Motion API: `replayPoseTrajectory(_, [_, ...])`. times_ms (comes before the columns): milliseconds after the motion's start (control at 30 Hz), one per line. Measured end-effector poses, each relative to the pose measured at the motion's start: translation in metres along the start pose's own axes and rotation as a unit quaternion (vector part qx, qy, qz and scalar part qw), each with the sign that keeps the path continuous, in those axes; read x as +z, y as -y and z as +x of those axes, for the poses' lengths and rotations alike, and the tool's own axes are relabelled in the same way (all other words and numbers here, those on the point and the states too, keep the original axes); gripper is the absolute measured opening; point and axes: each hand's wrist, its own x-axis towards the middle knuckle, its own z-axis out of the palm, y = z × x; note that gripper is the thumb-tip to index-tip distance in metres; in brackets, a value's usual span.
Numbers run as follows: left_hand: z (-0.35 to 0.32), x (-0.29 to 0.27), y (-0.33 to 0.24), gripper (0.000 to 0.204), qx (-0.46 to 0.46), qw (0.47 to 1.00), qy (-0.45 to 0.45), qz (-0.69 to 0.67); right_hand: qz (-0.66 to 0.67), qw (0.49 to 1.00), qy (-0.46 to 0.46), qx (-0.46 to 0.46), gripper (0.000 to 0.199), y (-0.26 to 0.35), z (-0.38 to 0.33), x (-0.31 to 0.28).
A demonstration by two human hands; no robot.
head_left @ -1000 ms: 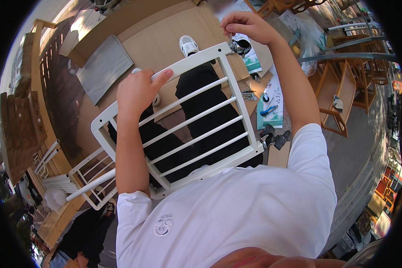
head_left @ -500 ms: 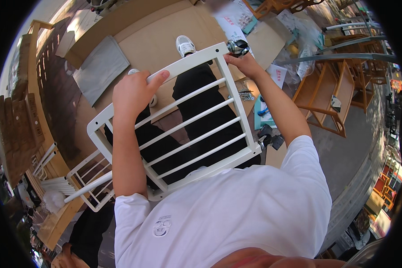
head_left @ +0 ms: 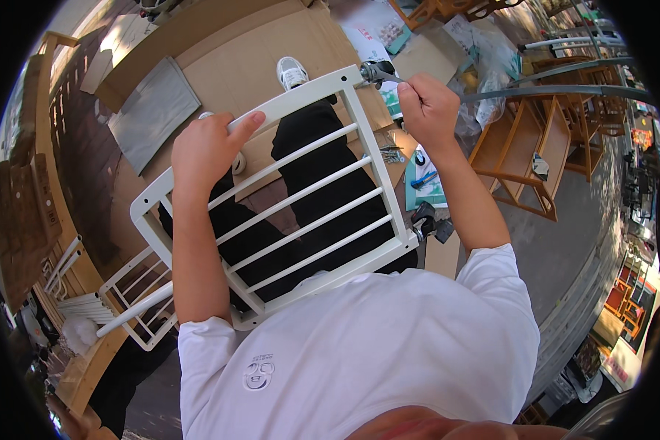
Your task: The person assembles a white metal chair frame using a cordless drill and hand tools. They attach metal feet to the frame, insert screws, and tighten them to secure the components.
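Observation:
A white slatted metal frame (head_left: 304, 192) lies across my lap, its near rail against my shirt. My left hand (head_left: 207, 149) is closed over its far rail, with the thumb along the top. Black casters are fitted at the frame's right corners: a far caster (head_left: 378, 71) and a near caster (head_left: 433, 224). My right hand (head_left: 431, 110) is closed in a fist round a thin grey metal tool, which looks like a flat wrench (head_left: 393, 78). Its exposed end reaches the far caster's stem; the fist hides the rest.
Loose screws (head_left: 391, 154) and a blue-handled tool (head_left: 424, 180) lie right of the frame. A brown wooden rack (head_left: 524, 147) stands at right, beside clear plastic bags (head_left: 491, 66). Cardboard (head_left: 242, 55) covers the ground ahead. Another white frame (head_left: 143, 301) is at left.
My right hand has moved from beside the far corner out to the right, and the grey tool now shows between it and the caster. My left hand keeps its grip.

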Motion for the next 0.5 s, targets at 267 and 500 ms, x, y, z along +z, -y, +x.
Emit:
replayPoseTrajectory(267, [-0.001,-0.002,-0.001,0.073,0.001,1.0,0.006,0.003,0.007,1.0,-0.013,-0.022,0.021,0.02,0.003,0.013])
replayPoseTrajectory(500, [-0.002,-0.003,0.001,0.075,-0.012,1.0,0.027,0.004,-0.084,0.994,-0.02,-0.071,0.022,0.011,-0.003,0.022])
